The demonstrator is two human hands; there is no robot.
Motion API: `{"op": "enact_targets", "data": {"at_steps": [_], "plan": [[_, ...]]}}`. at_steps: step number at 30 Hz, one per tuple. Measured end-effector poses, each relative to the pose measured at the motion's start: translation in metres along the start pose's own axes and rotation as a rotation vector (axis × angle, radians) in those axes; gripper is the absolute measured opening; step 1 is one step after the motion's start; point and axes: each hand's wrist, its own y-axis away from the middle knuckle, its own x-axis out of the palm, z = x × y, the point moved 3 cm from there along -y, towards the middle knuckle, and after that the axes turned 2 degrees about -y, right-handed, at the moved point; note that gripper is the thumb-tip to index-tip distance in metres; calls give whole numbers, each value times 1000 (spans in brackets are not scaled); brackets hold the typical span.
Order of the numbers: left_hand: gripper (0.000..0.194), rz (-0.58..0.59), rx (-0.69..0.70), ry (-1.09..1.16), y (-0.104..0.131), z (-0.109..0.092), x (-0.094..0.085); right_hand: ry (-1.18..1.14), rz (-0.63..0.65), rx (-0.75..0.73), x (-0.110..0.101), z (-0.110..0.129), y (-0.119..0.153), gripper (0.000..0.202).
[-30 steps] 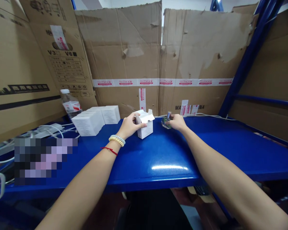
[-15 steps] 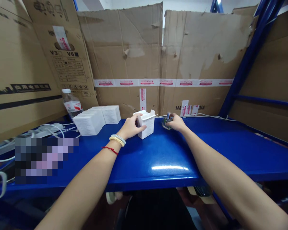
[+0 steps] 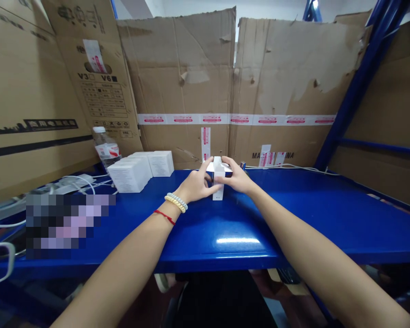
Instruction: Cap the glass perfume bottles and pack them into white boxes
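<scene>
A small white carton stands on the blue table, its narrow side turned toward me and its top flaps up. My left hand grips it from the left, thumb against the near side. From the right, my right hand holds the same carton with thumb and fingers at its upper part. Just behind the right hand shows the top of a glass bottle; the rest of the bottle is hidden.
Several white cartons stand in a group at the left, beside a plastic water bottle. White cables and a power strip lie at the far left. Cardboard sheets wall the back of the blue table.
My right hand has let go of the glass bottle and moved left onto the carton. The carton has turned so its narrow side faces me.
</scene>
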Motion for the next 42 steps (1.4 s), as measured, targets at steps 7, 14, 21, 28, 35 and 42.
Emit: {"op": "enact_targets", "data": {"at_steps": [7, 14, 21, 28, 35, 42], "plan": [[59, -389, -101, 3, 1, 13, -29, -377, 109, 157, -9, -8, 0, 65], [60, -136, -210, 39, -7, 27, -12, -642, 127, 247, -5, -2, 3, 52], [64, 176, -207, 362, -4, 30, 14, -631, 163, 253, 0, 2, 5, 57], [55, 184, -236, 401, -4, 32, 14, -361, -58, 175, -19, 8, 0, 92], [54, 186, -287, 444, -3, 32, 14, 39, -648, 91, -68, -12, 0, 63], [55, 129, -273, 373, -2, 32, 8, 329, -431, 259, -59, -39, -1, 47]]}}
